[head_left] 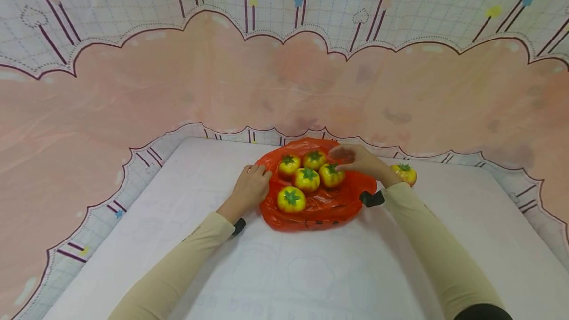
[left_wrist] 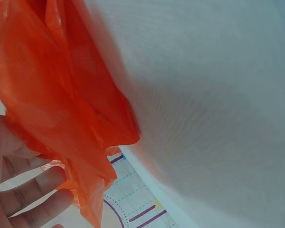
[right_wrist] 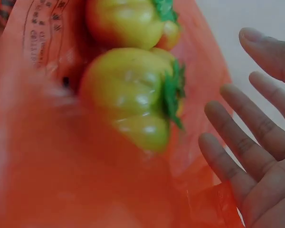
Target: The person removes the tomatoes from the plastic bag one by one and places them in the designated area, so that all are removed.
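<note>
An orange plastic bag (head_left: 320, 206) lies spread on the white table (head_left: 311, 270) with several yellow-orange tomatoes with green tops on it, one at the front (head_left: 291, 199). My left hand (head_left: 251, 184) is at the bag's left edge, fingers curled over it. In the left wrist view bunched orange bag (left_wrist: 61, 95) hangs across my left hand (left_wrist: 28, 194). My right hand (head_left: 355, 159) hovers over the bag's far right with straight fingers, beside a tomato (head_left: 331, 175). In the right wrist view my right hand (right_wrist: 247, 142) is spread next to that tomato (right_wrist: 133, 99) without touching it.
One more tomato (head_left: 405, 173) sits on the table right of the bag, behind my right wrist. A pink and white patterned cloth (head_left: 284, 78) hangs behind and around the table. The white surface in front of the bag holds only my forearms.
</note>
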The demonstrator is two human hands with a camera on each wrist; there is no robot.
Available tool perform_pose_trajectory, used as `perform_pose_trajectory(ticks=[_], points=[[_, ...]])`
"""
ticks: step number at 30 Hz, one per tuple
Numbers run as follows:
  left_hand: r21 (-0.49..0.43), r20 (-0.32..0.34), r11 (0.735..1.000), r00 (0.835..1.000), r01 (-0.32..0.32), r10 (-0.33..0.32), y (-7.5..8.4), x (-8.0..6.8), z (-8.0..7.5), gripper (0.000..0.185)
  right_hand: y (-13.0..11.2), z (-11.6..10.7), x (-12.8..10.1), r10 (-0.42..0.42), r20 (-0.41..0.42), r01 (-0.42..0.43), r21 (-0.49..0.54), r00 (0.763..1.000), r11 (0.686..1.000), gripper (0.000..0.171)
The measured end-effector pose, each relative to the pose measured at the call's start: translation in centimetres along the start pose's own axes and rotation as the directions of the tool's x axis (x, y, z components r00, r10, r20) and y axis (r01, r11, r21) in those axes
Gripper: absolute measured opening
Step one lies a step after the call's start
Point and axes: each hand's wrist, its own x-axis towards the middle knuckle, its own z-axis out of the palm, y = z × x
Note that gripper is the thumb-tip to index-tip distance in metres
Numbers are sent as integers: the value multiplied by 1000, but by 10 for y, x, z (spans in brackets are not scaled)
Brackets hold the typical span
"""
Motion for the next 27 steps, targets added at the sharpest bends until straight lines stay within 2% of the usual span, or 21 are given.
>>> perform_pose_trajectory(ticks=[6, 16, 23, 27], points=[[3, -16, 1000, 1000, -4, 4, 0, 0, 2, 14, 11, 6, 0, 44, -24, -44, 37, 999, 998, 45], [3, 1, 1000, 1000, -3, 3, 0, 0, 2, 16, 19, 11, 0, 95, -45, -92, 54, 994, 994, 46], [-1, 17, 1000, 1000, 3, -3, 0, 1, 2, 16, 29, 12, 2, 106, -36, -105, 24, 994, 994, 46], [5, 13, 1000, 1000, 0, 0, -1, 0, 2, 16, 26, 9, 2, 99, -25, -99, 2, 995, 995, 45]])
